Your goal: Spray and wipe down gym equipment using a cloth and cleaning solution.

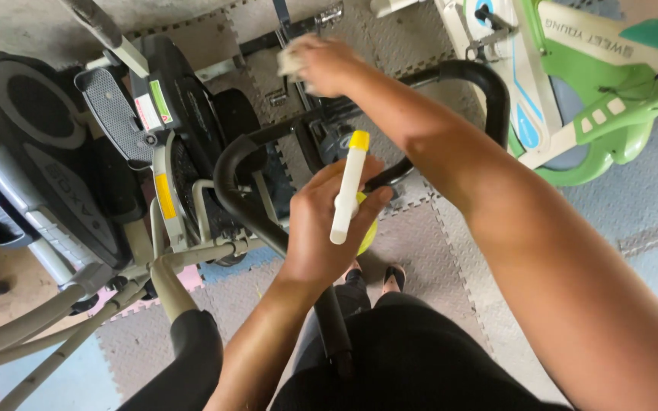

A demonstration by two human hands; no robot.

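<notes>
Head view looks down on an exercise machine (pixel 192 152) standing on foam floor mats (pixel 436 243). Left hand (pixel 329 228) is closed around a white spray bottle with a yellow cap (pixel 346 190), held upright over the black curved handlebar (pixel 237 190). Right hand (pixel 325 65) reaches forward, gripping a pale cloth (pixel 291 57) pressed against the machine's frame. A green and white exercise bike (pixel 588 99) stands to the right.

We are in a home exercise room. Around us stand a grey elliptical trainer (pixel 78 175) and a green-and-white exercise bike (pixel 595 84). Interlocking foam floor mats (pixel 436 251) lie underfoot.
</notes>
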